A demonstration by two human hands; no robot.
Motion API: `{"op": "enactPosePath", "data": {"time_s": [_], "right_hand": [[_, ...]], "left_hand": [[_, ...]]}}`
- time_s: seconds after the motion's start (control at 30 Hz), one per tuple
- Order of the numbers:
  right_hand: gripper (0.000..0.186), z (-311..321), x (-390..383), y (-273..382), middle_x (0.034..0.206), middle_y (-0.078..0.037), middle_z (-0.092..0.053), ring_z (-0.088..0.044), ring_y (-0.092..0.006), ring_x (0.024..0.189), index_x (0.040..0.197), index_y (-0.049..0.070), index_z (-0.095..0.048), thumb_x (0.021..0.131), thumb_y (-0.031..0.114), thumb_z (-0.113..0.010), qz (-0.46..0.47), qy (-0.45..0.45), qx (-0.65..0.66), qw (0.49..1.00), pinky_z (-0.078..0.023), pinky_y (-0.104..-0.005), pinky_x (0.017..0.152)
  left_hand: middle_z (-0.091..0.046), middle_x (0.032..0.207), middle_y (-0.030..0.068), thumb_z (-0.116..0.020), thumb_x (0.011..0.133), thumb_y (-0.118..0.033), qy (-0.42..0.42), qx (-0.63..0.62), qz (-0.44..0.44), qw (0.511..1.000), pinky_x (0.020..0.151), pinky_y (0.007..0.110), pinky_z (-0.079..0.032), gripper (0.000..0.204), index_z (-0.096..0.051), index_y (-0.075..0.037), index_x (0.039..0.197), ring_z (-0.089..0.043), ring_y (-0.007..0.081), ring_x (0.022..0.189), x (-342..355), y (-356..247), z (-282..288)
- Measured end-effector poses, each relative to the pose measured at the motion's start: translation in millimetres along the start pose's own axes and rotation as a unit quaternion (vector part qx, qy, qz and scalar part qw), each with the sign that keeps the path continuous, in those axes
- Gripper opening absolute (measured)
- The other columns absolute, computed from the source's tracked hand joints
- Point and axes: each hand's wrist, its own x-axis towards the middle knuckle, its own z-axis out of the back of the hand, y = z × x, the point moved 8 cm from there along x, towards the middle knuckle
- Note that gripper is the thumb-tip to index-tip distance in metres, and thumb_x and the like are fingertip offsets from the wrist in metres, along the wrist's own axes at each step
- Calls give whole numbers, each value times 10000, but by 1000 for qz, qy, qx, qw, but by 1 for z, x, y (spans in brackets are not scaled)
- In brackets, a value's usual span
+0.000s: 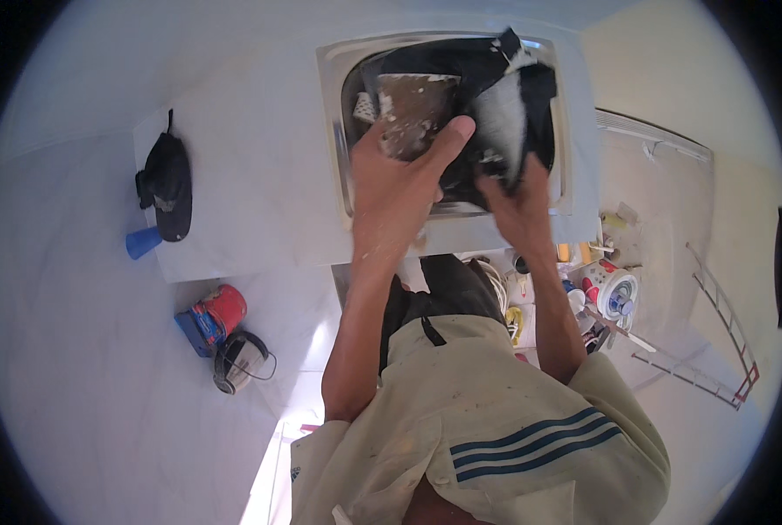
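Observation:
My left hand [391, 179] grips a flat, brown rectangular piece [419, 109] flecked with white residue, its thumb lying along the near right side. Beside it, my right hand [524, 206] is smeared by motion at the lower end of a blurred grey-white piece [501, 114], whose kind I cannot make out. Whether the fingers close on that piece is unclear. Both hands are over a metal sink [328, 79] with crumpled black plastic-like material [417, 58] inside it. A small white dotted piece [364, 108] lies by the sink's left wall.
Around the sink runs a pale marbled counter [259, 175], with a black pouch-like item [168, 188] at its left. Below lie a blue cone-shaped thing [143, 242], a red container [224, 306] and a bucket [242, 360]. At right are a white bucket [617, 293] and a ladder [728, 328].

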Motion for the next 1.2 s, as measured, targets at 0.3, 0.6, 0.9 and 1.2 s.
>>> {"op": "enactPosePath", "data": {"time_s": [0.3, 0.6, 0.9, 1.2], "right_hand": [[645, 49, 67, -100, 1238, -275, -686, -733, -457, 1000, 1536, 49, -494, 905, -36, -599, 21, -61, -379, 923, -605, -536, 861], [918, 4, 95, -181, 1448, -269, -573, -554, -411, 1377, 1661, 95, -334, 879, 189, -807, 39, 102, -153, 982, -466, -523, 1155], [451, -87, -65, 19, 1433, -217, -631, -630, -390, 1302, 1429, 36, -574, 1063, 287, -655, 75, 343, 81, 933, -487, -466, 1087], [575, -125, -199, 16, 1333, -195, -649, -663, -304, 1174, 1546, 27, -416, 1096, 311, -633, -20, 492, 112, 863, -505, -406, 1003]], "left_hand": [[-748, 939, 64, -667, 1074, -423, -52, -75, 45, 995, 542, 261, -418, 430, -715, -31, 1244, -482, 85, 592, -47, 55, 64], [-679, 1006, 56, -651, 1069, -491, -61, -350, 152, 922, 582, 271, -462, 505, -599, -82, 1360, -515, 99, 624, -115, 175, 91], [-637, 1066, 35, -591, 1108, -471, -104, -472, 67, 873, 685, 274, -502, 482, -554, -107, 1422, -571, 103, 811, -126, 174, 98], [-633, 1049, -17, -617, 1094, -478, -161, -520, 61, 836, 703, 283, -503, 438, -589, -138, 1369, -559, 99, 807, -165, 213, 89]]}}
